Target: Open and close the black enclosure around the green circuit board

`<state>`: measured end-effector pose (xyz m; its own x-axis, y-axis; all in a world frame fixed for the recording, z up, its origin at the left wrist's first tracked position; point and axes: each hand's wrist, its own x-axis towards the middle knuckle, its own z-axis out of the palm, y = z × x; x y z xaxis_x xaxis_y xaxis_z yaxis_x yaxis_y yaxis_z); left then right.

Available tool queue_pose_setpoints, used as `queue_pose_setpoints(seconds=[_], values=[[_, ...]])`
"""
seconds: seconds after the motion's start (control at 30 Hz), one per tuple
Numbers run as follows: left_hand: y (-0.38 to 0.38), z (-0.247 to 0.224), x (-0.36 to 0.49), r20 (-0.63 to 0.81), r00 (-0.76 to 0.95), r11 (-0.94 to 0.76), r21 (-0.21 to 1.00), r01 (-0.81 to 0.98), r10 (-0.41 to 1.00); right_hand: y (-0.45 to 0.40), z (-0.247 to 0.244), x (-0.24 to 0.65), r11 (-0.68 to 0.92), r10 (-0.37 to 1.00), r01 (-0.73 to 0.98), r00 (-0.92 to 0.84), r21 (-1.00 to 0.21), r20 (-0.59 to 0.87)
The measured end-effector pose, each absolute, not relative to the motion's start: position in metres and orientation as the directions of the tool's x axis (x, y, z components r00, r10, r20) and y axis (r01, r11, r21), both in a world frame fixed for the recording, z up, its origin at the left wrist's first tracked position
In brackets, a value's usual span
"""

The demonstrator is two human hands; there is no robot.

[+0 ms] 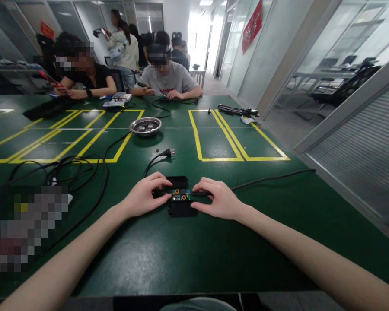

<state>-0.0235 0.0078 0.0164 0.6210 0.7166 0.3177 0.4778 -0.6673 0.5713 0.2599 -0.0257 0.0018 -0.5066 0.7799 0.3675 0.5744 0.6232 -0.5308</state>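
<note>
A small circuit board (180, 195) with copper coils lies between two black case halves, one behind it (177, 181) and one in front (183, 209). At its left end, my left hand (149, 194) curls thumb and fingers round a black cable end, mostly hidden by the fingers. From the right, my right hand (218, 198) pinches the black cable (201, 195) where it meets the board. That cable runs off to the right over the green table. A black power plug (167, 153) with metal prongs lies behind my left hand.
Beyond the plug stands a metal bowl (145, 126) with small metal parts. Coiled black cables (81, 166) lie at the left. Tools (236, 110) rest at the back right of the green table (142, 259). Two people work across it, one holding a red-handled tool.
</note>
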Motion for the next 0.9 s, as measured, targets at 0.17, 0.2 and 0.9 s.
queue_pose_setpoints(seconds=[0.17, 0.2, 0.9], values=[[0.007, 0.015, -0.02, 0.326, 0.602, -0.652, 0.6, 0.464, 0.729, -0.028, 0.004, 0.254, 0.548, 0.836, 0.639, -0.449, -0.54, 0.316], [0.006, 0.015, -0.02, 0.329, 0.598, -0.651, 0.599, 0.466, 0.731, -0.028, 0.004, 0.253, 0.531, 0.847, 0.654, -0.434, -0.539, 0.308], [0.005, 0.011, -0.013, 0.339, 0.546, -0.623, 0.598, 0.504, 0.766, -0.021, -0.002, 0.254, 0.561, 0.828, 0.646, -0.439, -0.518, 0.349]])
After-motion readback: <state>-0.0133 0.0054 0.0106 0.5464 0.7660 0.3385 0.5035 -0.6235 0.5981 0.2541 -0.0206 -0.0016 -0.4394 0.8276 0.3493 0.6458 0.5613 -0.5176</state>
